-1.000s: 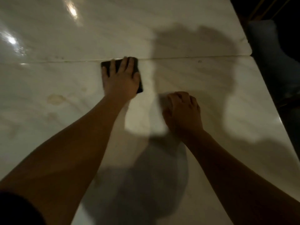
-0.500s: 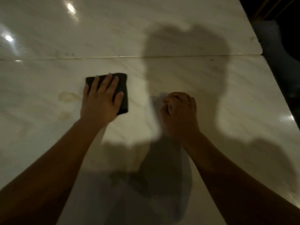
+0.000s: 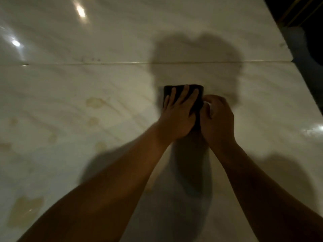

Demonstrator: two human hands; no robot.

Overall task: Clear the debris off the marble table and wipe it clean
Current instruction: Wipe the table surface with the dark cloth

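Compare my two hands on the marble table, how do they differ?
The left hand lies flat, fingers spread, pressing the dark cloth; the right hand is curled beside it. The left hand covers the cloth; the right hand sits at its edge. Both are over the marble table.

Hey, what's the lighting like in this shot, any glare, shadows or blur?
Head view: dim warm light; glare spots on the glossy marble table, upper left; the person's shadow covers the middle, darkening the dark cloth under the left hand; forearms look motion-blurred.
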